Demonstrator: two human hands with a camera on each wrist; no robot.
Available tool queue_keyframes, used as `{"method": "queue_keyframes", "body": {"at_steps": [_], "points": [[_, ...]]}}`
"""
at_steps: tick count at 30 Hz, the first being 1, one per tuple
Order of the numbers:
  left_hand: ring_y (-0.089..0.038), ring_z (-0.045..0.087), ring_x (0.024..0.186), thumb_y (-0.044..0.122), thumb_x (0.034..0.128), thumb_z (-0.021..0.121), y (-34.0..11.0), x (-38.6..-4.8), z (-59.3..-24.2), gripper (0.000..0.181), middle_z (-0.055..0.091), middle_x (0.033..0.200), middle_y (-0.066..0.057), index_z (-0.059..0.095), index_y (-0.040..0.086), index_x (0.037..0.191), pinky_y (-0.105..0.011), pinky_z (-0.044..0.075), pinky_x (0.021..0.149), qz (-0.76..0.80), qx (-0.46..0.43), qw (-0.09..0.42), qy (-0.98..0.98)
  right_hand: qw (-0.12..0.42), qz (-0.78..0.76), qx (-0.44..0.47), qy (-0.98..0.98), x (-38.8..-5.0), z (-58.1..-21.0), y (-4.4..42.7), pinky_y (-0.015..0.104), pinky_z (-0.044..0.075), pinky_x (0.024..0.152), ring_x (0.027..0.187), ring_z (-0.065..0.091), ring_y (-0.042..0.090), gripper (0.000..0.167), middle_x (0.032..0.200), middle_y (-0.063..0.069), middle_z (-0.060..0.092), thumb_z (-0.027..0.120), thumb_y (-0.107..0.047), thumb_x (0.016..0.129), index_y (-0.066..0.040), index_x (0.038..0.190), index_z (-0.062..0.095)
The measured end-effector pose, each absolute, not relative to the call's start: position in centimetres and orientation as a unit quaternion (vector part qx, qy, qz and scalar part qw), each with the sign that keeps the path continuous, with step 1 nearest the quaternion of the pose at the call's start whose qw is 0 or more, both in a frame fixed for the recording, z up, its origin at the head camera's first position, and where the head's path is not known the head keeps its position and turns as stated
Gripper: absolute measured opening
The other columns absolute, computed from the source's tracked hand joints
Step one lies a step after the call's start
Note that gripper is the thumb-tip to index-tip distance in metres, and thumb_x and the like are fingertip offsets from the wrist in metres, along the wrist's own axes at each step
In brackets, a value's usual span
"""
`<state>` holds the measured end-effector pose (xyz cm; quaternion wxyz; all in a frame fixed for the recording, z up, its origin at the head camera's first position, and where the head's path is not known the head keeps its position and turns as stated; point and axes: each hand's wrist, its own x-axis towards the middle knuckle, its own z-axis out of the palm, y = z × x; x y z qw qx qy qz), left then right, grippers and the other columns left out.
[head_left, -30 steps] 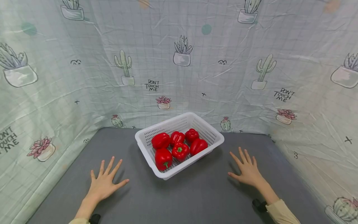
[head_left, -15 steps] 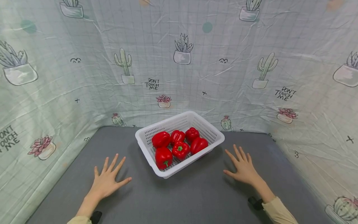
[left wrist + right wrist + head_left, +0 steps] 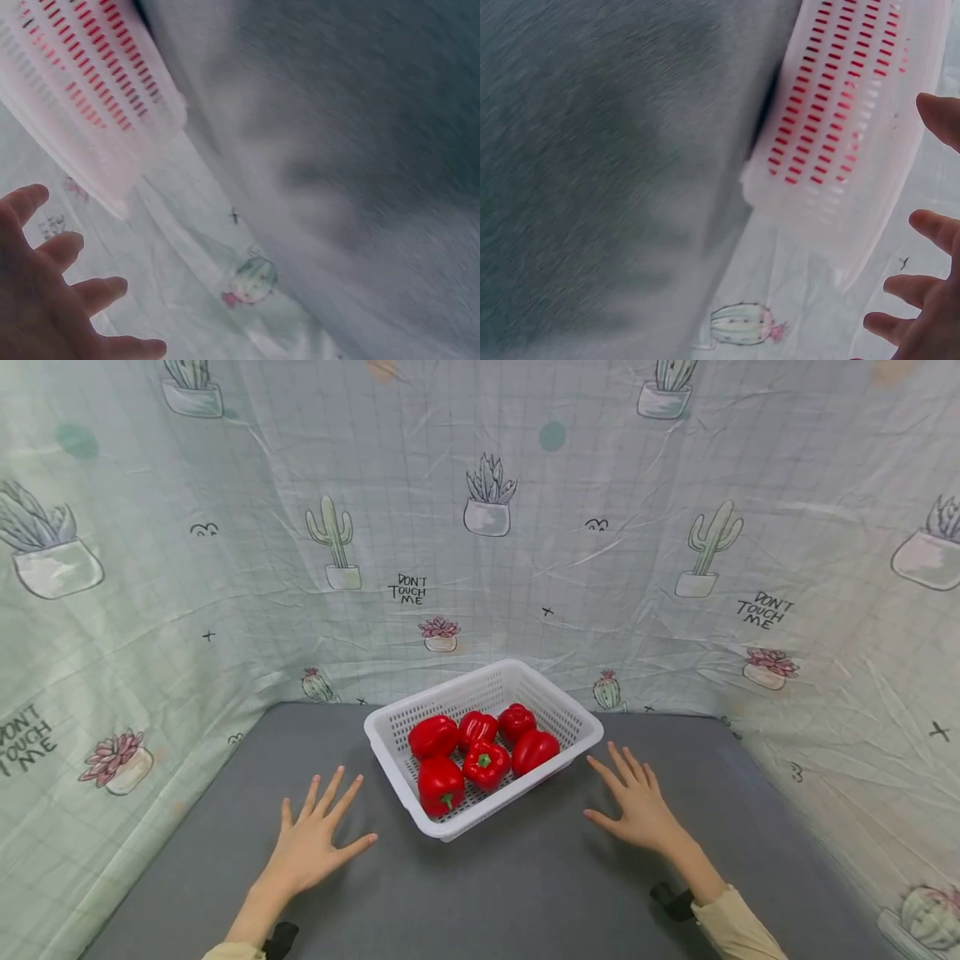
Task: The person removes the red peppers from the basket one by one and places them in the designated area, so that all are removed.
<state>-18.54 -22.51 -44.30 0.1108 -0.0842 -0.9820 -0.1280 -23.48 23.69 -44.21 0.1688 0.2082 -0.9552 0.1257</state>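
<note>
A white plastic basket (image 3: 390, 760) with slotted walls sits at an angle on the grey table, holding several red bell peppers (image 3: 486, 766). Some peppers show green stems. To the basket's left, my left hand (image 3: 309, 847) hovers with fingers spread, holding nothing. On the other side my right hand (image 3: 637, 810), also spread, is close to the basket's right corner but apart from it. In the left wrist view the basket's wall (image 3: 97, 82) is beyond the fingertips, red showing through its slots. The right wrist view likewise has the basket (image 3: 832, 112) near the fingers, with a gap between.
Dark grey table (image 3: 480, 902) extends in front of the basket and to both sides. A pale cloth (image 3: 480, 568) printed with cacti hangs behind and along both sides, its lower edge meeting the table just behind the basket. A dark band (image 3: 281, 939) is on the left wrist.
Both hands have moved inward toward the basket, the left one rightward and the right one leftward and slightly forward. The basket and peppers have stayed in place.
</note>
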Motion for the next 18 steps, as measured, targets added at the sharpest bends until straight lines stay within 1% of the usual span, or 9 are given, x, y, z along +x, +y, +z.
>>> {"method": "queue_keyframes", "body": {"at_steps": [4,11,18], "points": [[-0.038,0.009,0.137,0.064,0.0730,0.054,-21.5,-18.6,-43.9,0.083,0.015,0.151,-0.005,0.015,0.038,0.141,-0.071,0.003,0.095,-0.141,-0.093,0.113,-0.979,0.185,0.134,0.222,-0.948,-23.5,-43.9,22.9,0.066,0.017,0.096,0.131,0.020,0.043,0.079,0.145,0.019,0.024,0.070,-0.045,0.070,-0.019,0.137,0.036],[-0.037,0.012,0.137,0.065,0.0746,0.051,-20.0,-18.8,-43.3,0.080,0.016,0.151,-0.005,0.021,0.033,0.142,-0.069,0.004,0.097,-0.158,-0.106,0.122,-0.974,0.206,0.157,0.238,-0.936,-23.3,-43.4,21.1,0.064,0.019,0.098,0.130,0.026,0.042,0.074,0.144,0.017,0.028,0.071,-0.040,0.070,-0.016,0.134,0.041],[-0.039,0.016,0.135,0.060,0.0753,0.055,-18.5,-19.5,-43.1,0.077,0.021,0.149,-0.007,0.027,0.029,0.141,-0.070,0.007,0.096,-0.159,-0.121,0.152,-0.968,0.231,0.174,0.259,-0.921,-24.0,-43.3,19.3,0.064,0.022,0.096,0.128,0.029,0.039,0.073,0.142,0.017,0.033,0.072,-0.037,0.070,-0.017,0.133,0.042]]}}
